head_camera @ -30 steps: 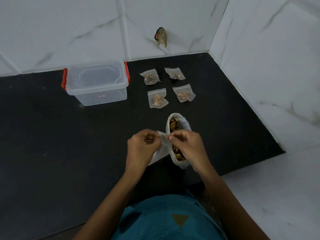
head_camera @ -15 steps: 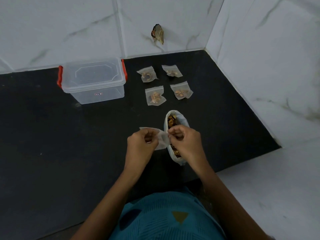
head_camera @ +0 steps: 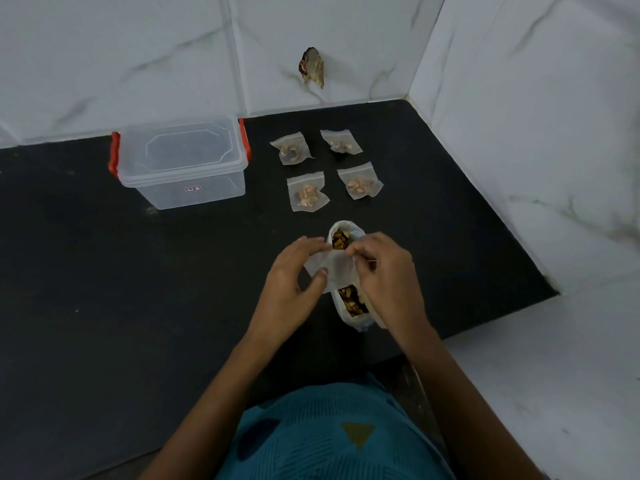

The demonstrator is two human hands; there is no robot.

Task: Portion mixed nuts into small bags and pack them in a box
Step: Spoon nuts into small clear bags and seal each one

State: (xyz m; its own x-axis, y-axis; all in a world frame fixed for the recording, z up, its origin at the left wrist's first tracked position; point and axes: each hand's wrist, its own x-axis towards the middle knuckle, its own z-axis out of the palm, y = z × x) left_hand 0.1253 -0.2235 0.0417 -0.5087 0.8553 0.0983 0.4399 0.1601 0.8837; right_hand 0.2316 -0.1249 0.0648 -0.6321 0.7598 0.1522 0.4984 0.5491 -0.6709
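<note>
Home kitchen corner, by the look: black stone counter (head_camera: 104,289) meeting white marble-look wall tiles (head_camera: 121,46), clear plastic storage box (head_camera: 183,164) and small bags of nuts (head_camera: 307,192) laid out.

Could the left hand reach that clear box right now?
Probably yes: nothing stands on the dark surface between the left hand and the clear box. But its fingers are pinching an empty small bag, and the box's lid is on.

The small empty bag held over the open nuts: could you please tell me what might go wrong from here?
1. The large nut bag sits open directly under both hands; a nudge from the right hand could tip it and spill nuts.
2. The left hand and right hand pinch the small bag only at its edges, so it might slip or tear.
</note>
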